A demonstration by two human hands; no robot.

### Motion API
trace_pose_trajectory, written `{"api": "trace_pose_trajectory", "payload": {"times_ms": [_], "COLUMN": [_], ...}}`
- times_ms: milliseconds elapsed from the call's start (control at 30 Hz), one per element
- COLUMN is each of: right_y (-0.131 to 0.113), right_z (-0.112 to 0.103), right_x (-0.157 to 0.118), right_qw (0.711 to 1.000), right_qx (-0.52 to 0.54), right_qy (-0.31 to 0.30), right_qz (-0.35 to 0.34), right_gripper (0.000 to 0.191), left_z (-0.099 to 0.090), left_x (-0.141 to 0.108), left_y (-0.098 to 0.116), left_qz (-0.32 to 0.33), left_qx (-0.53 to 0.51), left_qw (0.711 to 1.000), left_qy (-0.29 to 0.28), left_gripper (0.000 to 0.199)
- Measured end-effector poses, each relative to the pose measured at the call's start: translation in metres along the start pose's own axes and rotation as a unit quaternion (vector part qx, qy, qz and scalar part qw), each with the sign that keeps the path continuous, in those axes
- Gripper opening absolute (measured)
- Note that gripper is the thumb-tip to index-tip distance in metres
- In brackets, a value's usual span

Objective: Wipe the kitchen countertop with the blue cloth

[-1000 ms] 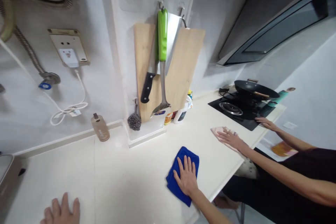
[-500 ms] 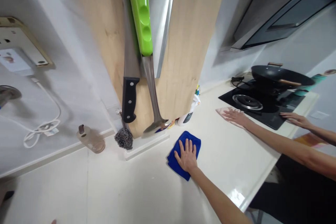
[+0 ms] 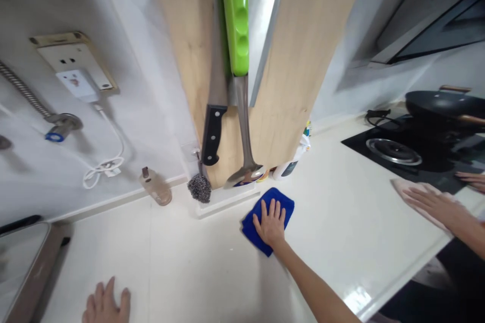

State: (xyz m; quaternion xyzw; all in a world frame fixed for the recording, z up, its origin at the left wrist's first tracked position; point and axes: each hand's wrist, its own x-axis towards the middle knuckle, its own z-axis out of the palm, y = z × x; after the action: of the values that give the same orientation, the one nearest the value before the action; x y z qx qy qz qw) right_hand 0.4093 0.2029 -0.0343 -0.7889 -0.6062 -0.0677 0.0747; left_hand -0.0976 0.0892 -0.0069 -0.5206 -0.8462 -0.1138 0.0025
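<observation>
My right hand (image 3: pixel 272 226) lies flat with spread fingers on top of a folded blue cloth (image 3: pixel 282 203), which rests on the white countertop (image 3: pixel 197 267). At the lower left, my left hand (image 3: pixel 106 308) is partly in view over the counter, fingers apart and nothing in it. Near the cloth, a wooden board (image 3: pixel 303 50) leans against the wall. A black-handled knife (image 3: pixel 213 133), a green-handled ladle (image 3: pixel 246 131) and a steel scourer (image 3: pixel 199 188) hang in front of it.
Another person's hand (image 3: pixel 435 204) presses a pale cloth (image 3: pixel 405 189) on the counter at right, beside a black hob (image 3: pixel 352 139) with a wok (image 3: pixel 432 103). A brownish bottle (image 3: pixel 157 189) stands by the wall under a socket (image 3: pixel 71 55). A white bottle (image 3: pixel 282 171) sits behind the board.
The view has swung left, bringing my left hand and an appliance edge into sight. The co-worker's pale cloth has slid toward the counter's front edge. My right hand stays on the blue cloth.
</observation>
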Motion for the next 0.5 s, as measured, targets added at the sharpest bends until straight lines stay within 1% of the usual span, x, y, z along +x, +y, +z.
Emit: {"api": "trace_pose_trajectory", "payload": {"times_ms": [133,233,300,400,433,467,500], "right_y": [-0.042,-0.075,-0.094,-0.112,-0.114,-0.114,-0.111], "right_z": [-0.006,-0.018,-0.031,-0.052,-0.058,-0.061,-0.062], "right_x": [-0.070,-0.119,-0.146,-0.172,-0.178,-0.183,-0.187], "right_qw": [0.995,0.978,0.951,0.882,0.859,0.843,0.838], "right_qx": [0.048,0.101,0.136,0.179,0.194,0.211,0.230], "right_qy": [-0.002,-0.027,-0.055,-0.102,-0.111,-0.111,-0.100], "right_qz": [-0.092,-0.182,-0.272,-0.424,-0.461,-0.482,-0.485], "right_gripper": [0.072,0.076,0.077,0.077,0.076,0.074,0.069], "left_z": [0.000,-0.001,0.000,0.003,0.005,0.006,0.008], "left_x": [-0.007,-0.012,-0.014,-0.016,-0.017,-0.021,-0.028], "left_y": [0.002,0.001,-0.002,0.001,0.006,0.015,0.027], "left_qz": [0.003,0.007,0.009,-0.009,-0.005,0.013,0.046], "left_qx": [-0.009,-0.012,-0.015,-0.036,-0.051,-0.072,-0.099], "left_qw": [1.000,0.999,0.999,0.998,0.997,0.996,0.992], "left_qy": [0.015,0.034,0.046,0.049,0.053,0.058,0.065], "left_gripper": [0.073,0.068,0.065,0.063,0.062,0.061,0.059]}}
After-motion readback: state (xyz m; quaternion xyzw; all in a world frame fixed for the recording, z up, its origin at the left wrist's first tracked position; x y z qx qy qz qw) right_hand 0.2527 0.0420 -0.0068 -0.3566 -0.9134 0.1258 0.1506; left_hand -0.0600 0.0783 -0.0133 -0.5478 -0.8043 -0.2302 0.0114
